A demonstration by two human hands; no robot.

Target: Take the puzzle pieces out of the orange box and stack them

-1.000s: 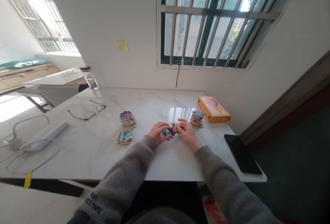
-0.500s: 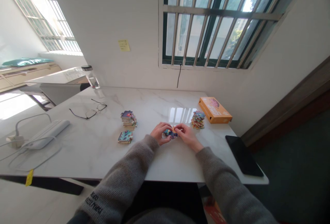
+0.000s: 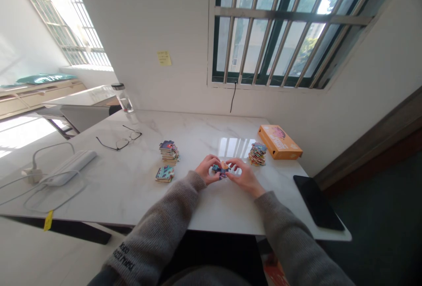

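Note:
Low over the white table, a small cluster of jigsaw puzzle pieces, dark blue with an orange part, sits between my two hands. My left hand curls round its left side, thumb and fingertips on the edge. From the right, my right hand grips the other side, thumb below and fingers arched above. The fingertips partly cover the pieces. To the left stand a tall stack of puzzle pieces and a shorter teal-topped stack. Another stack of pieces is just beyond my right hand.
An orange box lies at the back right, and a black tablet or phone along the right edge. Eyeglasses, a clear bottle and a white power strip with cables are on the left. A barred window is above.
My right hand's fingers have spread from a close pinch at the pieces into a wider arch round their right side. The whole view has shifted slightly, so the table things appear further right.

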